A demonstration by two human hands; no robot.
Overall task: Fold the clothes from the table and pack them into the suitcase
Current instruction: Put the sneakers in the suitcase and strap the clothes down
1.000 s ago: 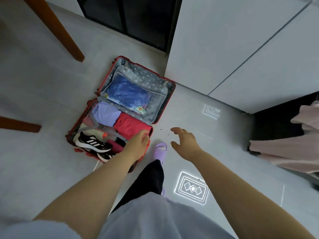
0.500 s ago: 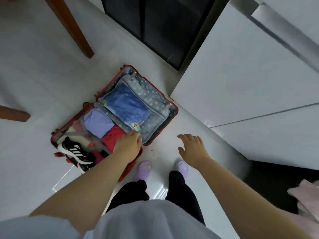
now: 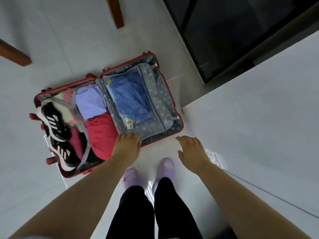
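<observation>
Head view: red suitcase (image 3: 159, 139) lies open on the floor (image 3: 69, 40), ahead and left of the person's 2 purple slippers (image 3: 166, 166). Its left half holds 2 black-and-white sneakers (image 3: 55, 123), 1 folded lavender garment (image 3: 90, 104) and 1 folded red garment (image 3: 100, 133) under grey straps. The right half shows a blue item (image 3: 131, 100) behind a zipped panel. Left hand (image 3: 126, 145) overlaps the panel's near edge with its fingers bent out of sight, so grip cannot be told. Right hand (image 3: 191, 150) is wide, fingers spread, over bare floor.
</observation>
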